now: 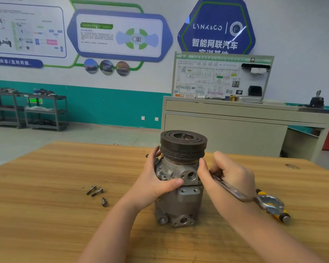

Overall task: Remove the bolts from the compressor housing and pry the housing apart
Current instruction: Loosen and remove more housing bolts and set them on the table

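Gripping the upper part of the compressor housing (176, 173), the left hand (156, 179) is wrapping its fingers round the far side while the thumb is pressing across the front face, just beside a round port. On the other side, the right hand (230, 177) is clenching the shaft of a flat metal wrench (235, 190), with its thumb lying against the housing's right edge right under the pulley (183, 147) (the working end of the tool is hidden behind the fingers, so how it is meeting the housing cannot be told). That wrench's ring end is sticking out behind the hand, lying over a yellow-handled tool (273, 207) resting on the wooden counter (46, 205).

Standing upright near the middle of the counter, the compressor is carrying its dark grooved pulley on top and its mounting lugs at the bottom. A thin seam is showing between upper and lower housing sections. Three loose bolts (98, 193) are lying on the counter to the left, well apart from the compressor, two close together and one nearer the person.
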`<action>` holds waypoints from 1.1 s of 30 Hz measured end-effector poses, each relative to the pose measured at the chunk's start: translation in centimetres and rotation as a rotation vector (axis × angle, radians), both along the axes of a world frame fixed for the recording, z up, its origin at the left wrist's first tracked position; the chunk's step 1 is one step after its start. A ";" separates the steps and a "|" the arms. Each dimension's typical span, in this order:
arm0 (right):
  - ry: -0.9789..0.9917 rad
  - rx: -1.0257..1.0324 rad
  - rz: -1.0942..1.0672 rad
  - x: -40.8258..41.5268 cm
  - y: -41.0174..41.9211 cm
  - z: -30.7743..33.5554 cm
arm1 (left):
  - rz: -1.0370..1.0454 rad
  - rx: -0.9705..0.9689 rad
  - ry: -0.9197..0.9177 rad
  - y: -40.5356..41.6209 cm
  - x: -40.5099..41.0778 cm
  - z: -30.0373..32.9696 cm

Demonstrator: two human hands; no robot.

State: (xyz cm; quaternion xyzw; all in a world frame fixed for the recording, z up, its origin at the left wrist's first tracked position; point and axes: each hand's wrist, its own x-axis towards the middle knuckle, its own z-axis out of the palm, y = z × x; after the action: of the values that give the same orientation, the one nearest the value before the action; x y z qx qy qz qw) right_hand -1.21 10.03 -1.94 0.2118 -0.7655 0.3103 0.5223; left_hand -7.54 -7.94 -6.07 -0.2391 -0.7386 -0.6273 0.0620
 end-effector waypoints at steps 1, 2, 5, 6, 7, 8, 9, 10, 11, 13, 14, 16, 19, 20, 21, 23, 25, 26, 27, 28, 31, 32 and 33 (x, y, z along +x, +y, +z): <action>0.008 0.005 -0.009 0.0 0.1 -0.1 | -0.003 0.003 0.000 0.0 0.0 0.0; 0.004 0.004 -0.013 0.1 0.3 -0.2 | -0.004 0.005 0.000 0.0 0.0 0.0; -0.071 -0.045 0.005 0.0 1.0 -0.4 | 0.002 0.002 0.005 0.0 -0.2 -0.1; -0.102 -0.073 0.013 -0.1 1.2 -0.3 | 0.006 0.003 0.007 0.0 -0.2 -0.1; -0.124 -0.098 0.014 -0.2 1.3 -0.3 | 0.008 0.006 0.009 0.0 -0.3 -0.1; -0.137 -0.116 0.009 -0.2 1.3 -0.2 | 0.005 0.009 0.011 0.0 -0.3 -0.1; -0.140 -0.121 -0.004 -0.2 1.3 -0.1 | 0.002 0.011 0.012 0.0 -0.3 -0.2; -0.135 -0.109 -0.015 0.0 1.2 0.0 | -0.001 0.012 0.012 0.0 -0.3 -0.2; -0.126 -0.076 -0.019 0.2 1.0 0.2 | -0.004 0.015 0.014 0.1 -0.3 -0.2; -0.116 0.088 -0.068 1.0 -0.1 0.7 | -0.004 0.016 0.030 0.1 -0.3 -0.2; -0.126 0.194 -0.126 1.4 -0.8 0.9 | -0.001 0.010 0.045 0.2 -0.3 -0.1; -0.164 0.309 -0.238 1.9 -2.0 1.1 | 0.012 0.001 0.069 0.2 -0.3 0.0; -0.180 0.257 -0.211 2.1 -2.5 0.5 | 0.023 0.003 0.064 0.2 -0.2 -0.1; -0.182 0.167 -0.166 2.2 -2.2 0.1 | 0.026 -0.003 0.061 0.2 -0.1 -0.2; -0.197 0.031 -0.122 2.2 -1.6 -0.1 | 0.031 -0.010 0.060 0.2 -0.1 -0.2; -0.335 -0.284 -0.010 1.8 -0.3 -0.5 | 0.041 -0.017 0.052 0.2 0.0 -0.3; -0.532 -0.654 0.282 0.9 1.5 -0.7 | 0.045 -0.016 0.036 0.3 0.1 -0.2; -0.644 -0.844 0.459 0.2 2.4 -0.7 | 0.048 -0.016 0.032 0.3 0.1 -0.2; -0.754 -0.990 0.599 -0.6 3.3 -0.5 | 0.053 -0.016 0.030 0.4 0.1 -0.1; -0.860 -1.069 0.677 -1.4 3.8 -0.2 | 0.057 -0.016 0.030 0.4 0.2 -0.1; -1.129 -1.085 0.806 -3.5 4.6 1.2 | 0.054 -0.010 0.037 0.4 0.3 0.0; -1.188 -1.064 0.838 -4.1 4.6 1.6 | 0.049 -0.007 0.038 0.4 0.3 0.0; -1.224 -1.037 0.863 -4.4 4.6 1.9 | 0.046 -0.003 0.039 0.4 0.4 0.1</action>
State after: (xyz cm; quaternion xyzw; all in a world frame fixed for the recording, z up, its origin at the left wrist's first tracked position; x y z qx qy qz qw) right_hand -5.62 14.67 -0.03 0.0168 -0.5279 0.8424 -0.1067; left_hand -7.14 -7.52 -5.99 -0.2343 -0.7436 -0.6197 0.0901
